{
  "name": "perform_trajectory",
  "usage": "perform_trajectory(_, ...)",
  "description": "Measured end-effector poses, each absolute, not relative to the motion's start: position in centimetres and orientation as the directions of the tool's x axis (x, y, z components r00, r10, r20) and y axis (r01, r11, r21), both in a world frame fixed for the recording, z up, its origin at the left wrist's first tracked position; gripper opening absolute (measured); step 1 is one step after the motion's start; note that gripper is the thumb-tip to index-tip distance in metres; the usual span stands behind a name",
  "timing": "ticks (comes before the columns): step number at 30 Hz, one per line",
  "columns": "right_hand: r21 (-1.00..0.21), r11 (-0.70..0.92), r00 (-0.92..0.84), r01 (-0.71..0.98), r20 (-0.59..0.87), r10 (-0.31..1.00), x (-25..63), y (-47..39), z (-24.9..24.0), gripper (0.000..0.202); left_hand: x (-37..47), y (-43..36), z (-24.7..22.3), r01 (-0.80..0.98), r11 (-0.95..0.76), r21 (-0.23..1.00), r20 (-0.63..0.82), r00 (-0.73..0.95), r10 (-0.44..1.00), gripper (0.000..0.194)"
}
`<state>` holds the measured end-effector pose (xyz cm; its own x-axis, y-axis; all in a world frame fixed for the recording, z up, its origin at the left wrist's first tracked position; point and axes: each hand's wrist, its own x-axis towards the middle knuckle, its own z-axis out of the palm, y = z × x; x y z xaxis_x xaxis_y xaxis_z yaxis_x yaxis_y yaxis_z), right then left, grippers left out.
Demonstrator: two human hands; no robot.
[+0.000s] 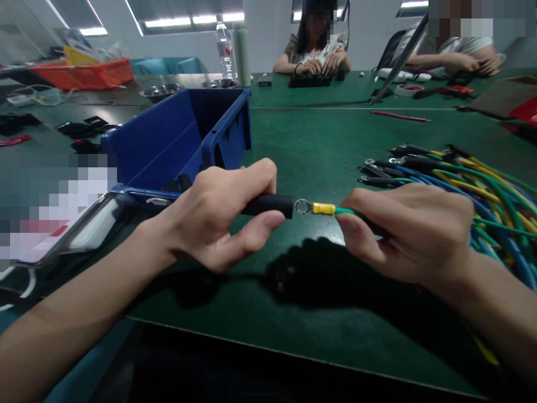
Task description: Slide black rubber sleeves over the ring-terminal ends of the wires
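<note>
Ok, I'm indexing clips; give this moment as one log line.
left hand: holds tube; right hand: holds green wire; ring lug: outside tube; bin: beyond left hand

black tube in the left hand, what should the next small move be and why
Probably ease the black tube over the ring terminal: the left hand holds the tube with its end facing the ring, a narrow gap separates them, and the right hand pinches the green wire just behind the yellow sleeve, so the two look roughly lined up.
</note>
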<state>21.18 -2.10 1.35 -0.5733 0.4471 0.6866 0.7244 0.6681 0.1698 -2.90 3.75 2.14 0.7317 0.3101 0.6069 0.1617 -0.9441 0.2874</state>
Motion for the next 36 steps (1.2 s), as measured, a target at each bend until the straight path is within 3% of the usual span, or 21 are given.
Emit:
perform_trajectory(14,0.157,0.708,-0.599,0.688,0.675,0.432,21.0,-2.2,1.2,0.033,-2.4,3.3,2.8,0.144,-0.987,0.067,0.552,0.819,0.157,0.029)
perform_trajectory(25,0.120,0.762,-0.628,0.637,0.654,0.422,21.1,-2.2,1.1,0.027,-2.1,3.2,2.5,0.139,-0.990,0.018,0.534,0.836,0.127,0.030)
perform_trajectory(36,0.094,0.785,-0.647,0.613,0.630,0.429,20.5,-2.2,0.7,0.029,-1.3,2.9,1.9,0.109,-0.992,0.061,0.439,0.890,0.125,0.027)
